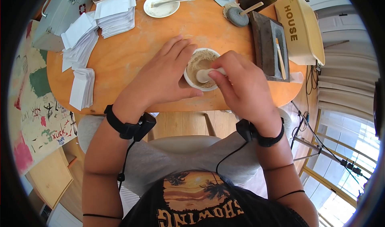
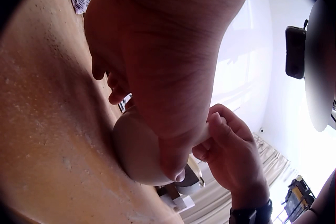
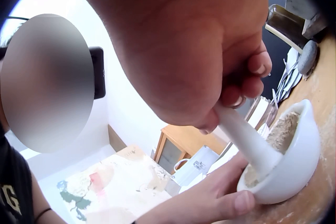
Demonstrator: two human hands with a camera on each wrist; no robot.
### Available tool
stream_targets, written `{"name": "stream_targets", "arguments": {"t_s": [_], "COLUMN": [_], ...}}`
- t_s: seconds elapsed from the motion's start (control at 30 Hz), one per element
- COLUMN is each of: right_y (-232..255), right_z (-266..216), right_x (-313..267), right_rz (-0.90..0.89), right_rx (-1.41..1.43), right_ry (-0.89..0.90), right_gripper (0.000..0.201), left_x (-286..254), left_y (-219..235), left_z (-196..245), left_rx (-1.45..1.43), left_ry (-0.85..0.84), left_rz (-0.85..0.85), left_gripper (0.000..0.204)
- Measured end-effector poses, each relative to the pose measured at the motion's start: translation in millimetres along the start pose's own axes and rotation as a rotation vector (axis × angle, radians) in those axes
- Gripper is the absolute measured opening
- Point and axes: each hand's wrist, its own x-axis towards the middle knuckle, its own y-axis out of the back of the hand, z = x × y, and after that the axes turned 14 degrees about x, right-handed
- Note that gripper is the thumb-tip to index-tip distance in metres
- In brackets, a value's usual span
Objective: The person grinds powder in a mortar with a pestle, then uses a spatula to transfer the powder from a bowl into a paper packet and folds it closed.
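A white mortar (image 1: pixel 203 88) stands on the wooden table, holding beige powder (image 1: pixel 196 62). My left hand (image 1: pixel 162 74) steadies it from the left, with the thumb along the near side and the fingers around the far side. In the left wrist view, that thumb lies against the outer wall of the mortar (image 2: pixel 139 150). My right hand (image 1: pixel 244 82) grips the handle of a white pestle (image 1: pixel 206 75), whose head is down in the powder. The right wrist view shows the pestle (image 3: pixel 249 140) slanting into the bowl, fingers curled round its upper end.
Stacks of white paper packets (image 1: pixel 116 18) lie at the left beside a metal case (image 1: pixel 60 18). A small dish (image 1: pixel 154 10) with a spatula sits at the back. On the right are a round grey stone with a stick (image 1: pixel 238 17), a dark stone tray (image 1: pixel 262 46) and a yellow HOUSE box (image 1: pixel 298 30).
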Motion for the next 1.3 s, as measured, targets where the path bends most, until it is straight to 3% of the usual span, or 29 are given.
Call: {"name": "stream_targets", "arguments": {"t_s": [0.43,0.83,1.3], "right_y": [3,12,15], "right_z": [-1,-5,0], "right_x": [-2,0,1], "right_rz": [-0.069,-0.031,-0.024], "right_rx": [-0.055,-0.087,-0.135], "right_ry": [-0.009,-0.010,-0.025], "right_gripper": [0.019,0.020,0.017], "left_x": [0,0,0], "left_y": [-1,-1,0], "left_z": [-1,0,-1], "left_rx": [-0.023,0.008,-0.009], "left_ry": [-0.003,0.001,0.013], "left_rz": [-0.009,0.024,-0.034], "left_gripper": [0.111,0.103,0.110]}}
